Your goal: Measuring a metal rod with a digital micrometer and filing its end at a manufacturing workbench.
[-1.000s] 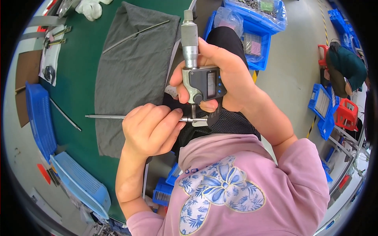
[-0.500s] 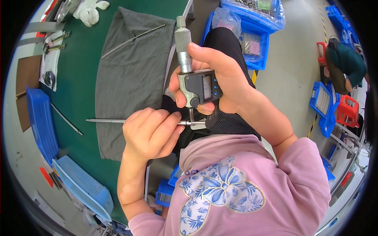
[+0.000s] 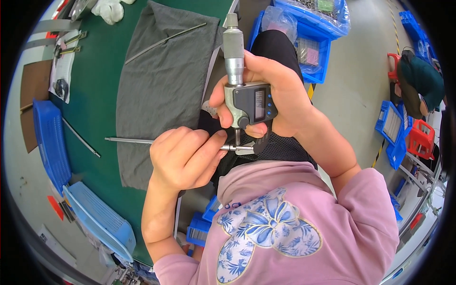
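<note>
My right hand (image 3: 280, 90) is wrapped round a digital micrometer (image 3: 235, 102), its thimble pointing away from me and its small screen facing up. A thin metal rod (image 3: 128, 140) is pinched in my left hand (image 3: 185, 156), with its long end sticking out to the left. The rod's stepped right end lies at the micrometer's measuring gap, just below the spindle. Whether the spindle touches the rod I cannot tell. Part of the micrometer's frame is hidden behind my right fingers.
A grey cloth (image 3: 161, 90) with another thin rod (image 3: 166, 42) on it covers part of the green table (image 3: 90, 95). Blue baskets (image 3: 50, 142) stand along the left. Blue crates (image 3: 327, 57) of parts sit beyond my knee. A person (image 3: 420, 80) is at the far right.
The micrometer and my right hand have shifted slightly to the right in the view. My left hand still pinches the rod, whose tip stays at the measuring gap.
</note>
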The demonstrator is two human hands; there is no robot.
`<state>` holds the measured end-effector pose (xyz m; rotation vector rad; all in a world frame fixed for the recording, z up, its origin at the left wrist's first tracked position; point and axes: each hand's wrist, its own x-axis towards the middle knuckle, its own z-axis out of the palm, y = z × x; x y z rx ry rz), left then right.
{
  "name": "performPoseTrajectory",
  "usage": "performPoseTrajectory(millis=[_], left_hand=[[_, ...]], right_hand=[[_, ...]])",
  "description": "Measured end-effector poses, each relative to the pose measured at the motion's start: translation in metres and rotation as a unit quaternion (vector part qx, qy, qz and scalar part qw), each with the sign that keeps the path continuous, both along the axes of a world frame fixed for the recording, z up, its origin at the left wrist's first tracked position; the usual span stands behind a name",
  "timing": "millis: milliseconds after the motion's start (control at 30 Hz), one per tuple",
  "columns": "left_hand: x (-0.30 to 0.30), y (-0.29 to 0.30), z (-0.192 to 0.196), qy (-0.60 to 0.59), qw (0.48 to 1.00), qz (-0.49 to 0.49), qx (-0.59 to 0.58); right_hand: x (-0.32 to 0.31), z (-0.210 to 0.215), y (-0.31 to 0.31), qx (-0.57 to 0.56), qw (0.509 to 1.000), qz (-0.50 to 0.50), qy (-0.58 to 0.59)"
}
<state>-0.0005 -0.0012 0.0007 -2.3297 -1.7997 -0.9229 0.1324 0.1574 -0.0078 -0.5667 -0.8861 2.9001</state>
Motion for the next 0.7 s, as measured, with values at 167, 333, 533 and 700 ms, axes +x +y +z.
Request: performPoseTrajectory(millis=[167, 333, 533, 700], left_hand=[[0.0002, -0.0008, 0.0012, 0.002, 1.0, -0.003, -0.008], [0.0006, -0.0001, 0.0028, 0.0, 1.0, -0.002, -0.014], [-0.0003, 0.0001, 0.0021, -0.001, 1.0, -0.002, -0.018], [0.0, 0.0004, 0.0018, -0.004, 1.0, -0.002, -0.017]], right_hand=[[0.0003, -0.0034, 0.001, -0.032, 0.999, 0.012, 0.02], [-0.0032, -0.0034, 0.0005, -0.035, 0.999, 0.023, 0.017], [-0.0047, -0.0012, 0.0006, 0.008, 0.999, 0.032, -0.005], [-0.0053, -0.0029, 0.0009, 0.012, 0.999, 0.032, -0.007]])
